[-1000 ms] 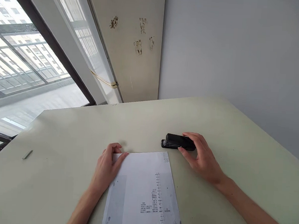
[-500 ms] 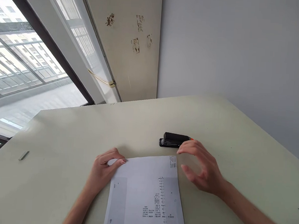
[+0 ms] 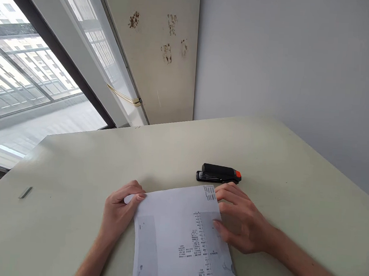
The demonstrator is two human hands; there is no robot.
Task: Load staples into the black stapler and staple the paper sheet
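A stack of printed paper [image 3: 170, 223] lies in front of me, its far edge slightly raised. My left hand [image 3: 122, 204] is closed on the far left corner, thumb on top and fingers curled behind. At the right edge, my right hand [image 3: 242, 219] has its thumb over the printed face and its fingertips at or behind the edge near the far corner. Just beyond the paper sits a black stapler [image 3: 219, 173] with an orange-red end, touched by neither hand as far as I can see.
A small strip that looks like a stick of staples [image 3: 25, 192] rests at the left of the pale table [image 3: 93, 162]. Behind stand a grey wall [image 3: 284, 56] and a stained beige panel [image 3: 156, 83]. A window [image 3: 30, 72] is on the left.
My right hand has come in from beside the paper onto its right edge, uncovering the stapler's orange-red end. The paper's far edge has turned slightly, and my left hand has shifted left with it.
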